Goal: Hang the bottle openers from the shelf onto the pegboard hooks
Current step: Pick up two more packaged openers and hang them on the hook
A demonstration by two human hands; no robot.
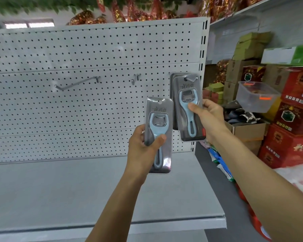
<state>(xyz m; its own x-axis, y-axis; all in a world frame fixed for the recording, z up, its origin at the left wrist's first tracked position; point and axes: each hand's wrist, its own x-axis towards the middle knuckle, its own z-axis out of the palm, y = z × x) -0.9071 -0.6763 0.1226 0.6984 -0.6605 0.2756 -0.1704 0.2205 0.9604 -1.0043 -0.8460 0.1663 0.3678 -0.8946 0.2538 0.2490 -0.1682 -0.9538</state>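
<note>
Sliding the carded bottle opener (188, 105) in my right hand (210, 117) squarely along the pegboard hook (191, 78), I am gripping a second carded opener (158, 135) in my left hand (143, 145).

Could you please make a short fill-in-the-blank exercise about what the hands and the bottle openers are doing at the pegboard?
1. The left hand holds one packaged ____.
2. The right hand holds a pack whose top hole is on the rightmost ____.
3. The long hook at the left carries ____ packs.
4. The pegboard is ____ in colour.

Missing words: bottle opener; hook; no; white
</note>
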